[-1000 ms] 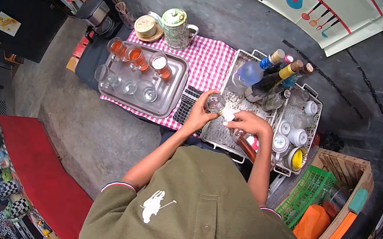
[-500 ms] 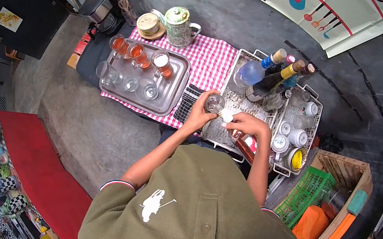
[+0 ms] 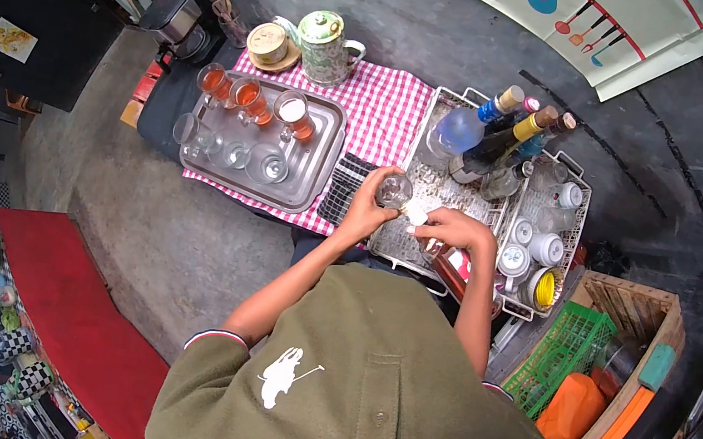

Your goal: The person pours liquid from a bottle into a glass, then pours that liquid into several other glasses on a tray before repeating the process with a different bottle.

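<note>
My left hand point(image 3: 366, 207) is wrapped round a small clear glass vessel point(image 3: 394, 191), its round mouth facing up. Right beside it, my right hand point(image 3: 458, 230) pinches a small white piece point(image 3: 415, 212), too blurred to tell whether cloth or paper, close against the vessel's side. Below the right hand and partly behind the forearm, a bottle point(image 3: 450, 274) with reddish-brown contents and a pale label lies tilted. Both hands are over the front of a white wire rack point(image 3: 396, 242).
Left on a checked cloth point(image 3: 389, 101) is a metal tray point(image 3: 306, 189) with glass cups, several holding red drink point(image 3: 253, 97). A floral pitcher point(image 3: 324, 54) stands behind. Tall bottles point(image 3: 503, 142) and lidded jars point(image 3: 540, 249) fill the racks. A wooden crate point(image 3: 633, 296) is at right.
The hands, vessel and white piece hold nearly the same pose. The view has shifted very slightly, so the tray and pitcher appear a little farther left.
</note>
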A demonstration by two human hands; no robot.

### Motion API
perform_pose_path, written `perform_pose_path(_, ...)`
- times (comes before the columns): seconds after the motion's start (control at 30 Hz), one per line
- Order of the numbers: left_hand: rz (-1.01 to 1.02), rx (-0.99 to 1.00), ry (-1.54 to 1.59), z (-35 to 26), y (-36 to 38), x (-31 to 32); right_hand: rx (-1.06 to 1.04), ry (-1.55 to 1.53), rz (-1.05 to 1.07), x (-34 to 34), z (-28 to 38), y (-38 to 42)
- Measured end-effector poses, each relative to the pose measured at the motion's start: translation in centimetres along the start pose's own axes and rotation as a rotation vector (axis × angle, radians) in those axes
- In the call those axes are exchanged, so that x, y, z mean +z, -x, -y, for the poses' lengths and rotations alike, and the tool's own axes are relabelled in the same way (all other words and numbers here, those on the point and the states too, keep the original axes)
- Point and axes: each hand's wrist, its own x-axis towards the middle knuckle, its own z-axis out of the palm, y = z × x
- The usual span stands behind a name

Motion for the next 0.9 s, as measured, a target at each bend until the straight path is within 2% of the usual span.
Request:
perform_pose_path(0.4, -0.018, -0.010, 0.023, 0.3, 0.1, 0.0, 0.039, 0.017, -0.001, 0.1, 0.9, 0.0)
perform_pose_path(0.5, -0.024, 0.016, -0.010, 0.8, 0.1, -0.1, 0.092, -0.087, 0.039, 0.1, 0.7, -0.2)
perform_pose_path(0.6, -0.027, 0.021, -0.025, 0.8, 0.0, -0.1, 0.013, 0.062, 0.018, -0.3, 0.7, -0.5)
perform_pose_path(0.9, -0.026, 0.004, -0.025, 0.8, 0.2, -0.1, 0.055, 0.023, 0.066, -0.7, 0.7, -1.0)
